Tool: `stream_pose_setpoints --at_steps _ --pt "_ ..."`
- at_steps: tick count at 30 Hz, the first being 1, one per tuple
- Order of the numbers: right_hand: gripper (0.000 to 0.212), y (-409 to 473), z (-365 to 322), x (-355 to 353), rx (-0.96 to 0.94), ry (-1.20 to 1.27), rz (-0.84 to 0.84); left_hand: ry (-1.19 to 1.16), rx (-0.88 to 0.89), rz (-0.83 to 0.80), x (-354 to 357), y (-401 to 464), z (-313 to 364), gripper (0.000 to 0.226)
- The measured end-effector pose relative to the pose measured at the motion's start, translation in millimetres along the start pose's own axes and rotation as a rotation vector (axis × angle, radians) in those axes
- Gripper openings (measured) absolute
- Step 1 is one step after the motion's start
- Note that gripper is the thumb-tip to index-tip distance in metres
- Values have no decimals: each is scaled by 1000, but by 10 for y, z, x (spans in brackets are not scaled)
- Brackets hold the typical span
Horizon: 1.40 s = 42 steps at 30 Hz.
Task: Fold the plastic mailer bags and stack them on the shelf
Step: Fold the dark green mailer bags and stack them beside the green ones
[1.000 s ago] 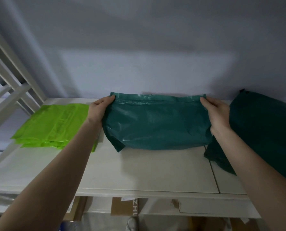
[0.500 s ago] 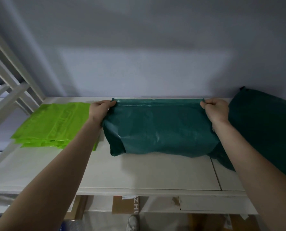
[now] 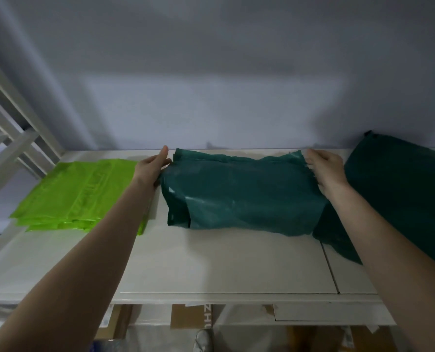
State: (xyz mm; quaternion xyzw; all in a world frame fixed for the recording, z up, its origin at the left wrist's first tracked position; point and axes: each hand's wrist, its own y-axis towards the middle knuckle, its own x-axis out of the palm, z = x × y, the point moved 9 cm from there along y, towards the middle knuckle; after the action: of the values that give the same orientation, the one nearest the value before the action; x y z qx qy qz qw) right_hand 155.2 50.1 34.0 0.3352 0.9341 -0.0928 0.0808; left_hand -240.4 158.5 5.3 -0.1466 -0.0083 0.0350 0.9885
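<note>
Both forearms are bare from the lower frame edge to the wrists; no sleeve edge is in view. Left hand is bare: no glove, ring or wristband visible. Right hand is likewise bare, with no watch or jewellery visible. Fingernail detail is too blurred to assess. One light-coloured shoe shows at the bottom edge, below the shelf.

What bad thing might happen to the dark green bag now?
1. The green bag looks puffy, not flat, so it may spring open once the left hand and right hand let go.
2. It lies apart from the lime stack, close to the dark pile, and might get mixed in.
</note>
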Motion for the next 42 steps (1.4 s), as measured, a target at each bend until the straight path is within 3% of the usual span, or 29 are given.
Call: stream_pose_setpoints --at_steps 6,11,14,22,28,32,35,37,42 --pt "40 -152 37 -160 -37 -86 34 25 75 25 -62 -222 -34 42" --pt "28 -445 60 -272 -97 -156 16 135 164 149 -151 -555 -46 44" --pt "34 -644 114 -351 -106 -146 43 221 180 221 -222 -731 -94 42" --pt "32 -1038 427 -440 -7 -60 16 462 245 227 -161 -1136 -177 28" --pt "17 -1192 538 -419 -2 -81 -63 512 251 239 -203 -1237 -203 35" --pt "13 -1205 537 -446 -19 -86 -40 351 222 237 -262 -1237 -264 27" --pt "12 -1164 599 -479 67 21 -32 163 102 203 -326 -1220 -386 16" --pt "11 -1163 623 -469 120 101 -48 30 31 160 -328 -1233 -454 20" --pt "14 -1159 669 -427 213 182 -53 -146 -14 121 -337 -1302 -508 13"
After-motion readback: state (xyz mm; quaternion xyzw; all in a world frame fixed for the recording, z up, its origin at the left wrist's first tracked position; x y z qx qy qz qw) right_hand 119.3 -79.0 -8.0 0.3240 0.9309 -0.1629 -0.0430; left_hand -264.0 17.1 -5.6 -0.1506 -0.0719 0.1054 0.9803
